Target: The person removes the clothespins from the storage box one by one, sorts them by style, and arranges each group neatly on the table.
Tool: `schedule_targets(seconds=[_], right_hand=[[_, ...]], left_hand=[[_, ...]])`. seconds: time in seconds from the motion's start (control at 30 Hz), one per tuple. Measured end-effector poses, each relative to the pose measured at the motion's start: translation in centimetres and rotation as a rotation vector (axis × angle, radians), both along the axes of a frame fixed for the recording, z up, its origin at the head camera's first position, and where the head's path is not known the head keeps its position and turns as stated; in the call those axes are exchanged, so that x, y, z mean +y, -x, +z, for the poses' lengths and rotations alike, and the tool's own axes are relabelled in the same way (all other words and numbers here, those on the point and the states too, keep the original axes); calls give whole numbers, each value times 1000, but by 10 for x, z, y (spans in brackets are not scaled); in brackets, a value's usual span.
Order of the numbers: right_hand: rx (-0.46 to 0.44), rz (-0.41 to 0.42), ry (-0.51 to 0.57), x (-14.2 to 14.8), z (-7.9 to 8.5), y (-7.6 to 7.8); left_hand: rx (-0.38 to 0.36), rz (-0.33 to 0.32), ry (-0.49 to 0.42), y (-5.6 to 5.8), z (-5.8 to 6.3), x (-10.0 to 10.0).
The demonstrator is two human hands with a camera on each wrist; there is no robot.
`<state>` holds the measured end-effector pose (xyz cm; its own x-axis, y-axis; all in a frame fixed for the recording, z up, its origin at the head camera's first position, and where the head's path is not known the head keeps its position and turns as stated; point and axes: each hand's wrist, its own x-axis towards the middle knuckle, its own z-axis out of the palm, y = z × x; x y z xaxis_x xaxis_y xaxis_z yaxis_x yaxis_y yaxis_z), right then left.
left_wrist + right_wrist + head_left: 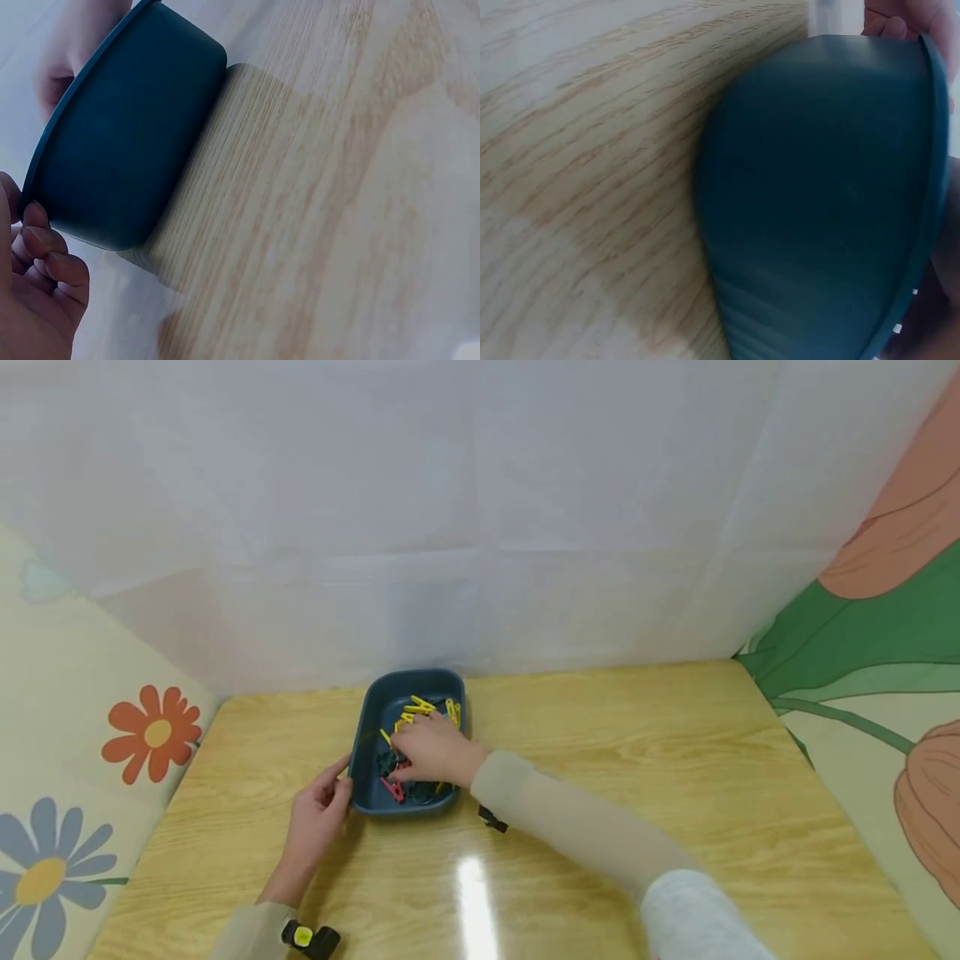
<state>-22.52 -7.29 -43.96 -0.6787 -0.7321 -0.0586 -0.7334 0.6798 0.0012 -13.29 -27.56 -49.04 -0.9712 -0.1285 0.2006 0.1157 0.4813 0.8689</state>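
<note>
Head view: left hand (pixel 318 810) is pinching the blue basin (pixel 393 692) at its rim, apparently steadying it; right hand (pixel 435 750) is reaching among yellow clothespins (pixel 420 709), fingers' grip indeterminable.

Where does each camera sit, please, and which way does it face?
Head: on the person's head, looking forward and down at the table, bin and clips; left hand, right hand and sleeves show.
Left wrist: on that wrist, facing the bin's outer wall; the left hand's fingers show at the rim, part of the right hand beyond.
Right wrist: on that wrist, facing the bin's outer wall; part of the left hand shows at the top.
Shared: both wrist views show the bin and table.
</note>
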Motion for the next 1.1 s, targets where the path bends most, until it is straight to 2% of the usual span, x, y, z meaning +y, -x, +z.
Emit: schedule_targets(seconds=[0.37, 0.67, 1.1], right_hand=[[17, -21, -67, -14, -6, -4], [44, -46, -111, -19, -10, -5], [44, -99, -113, -23, -10, -6]], left_hand=[[12, 16, 9, -2, -4, -2], [13, 8, -13, -5, 2, 3], [2, 3, 8, -3, 3, 3]])
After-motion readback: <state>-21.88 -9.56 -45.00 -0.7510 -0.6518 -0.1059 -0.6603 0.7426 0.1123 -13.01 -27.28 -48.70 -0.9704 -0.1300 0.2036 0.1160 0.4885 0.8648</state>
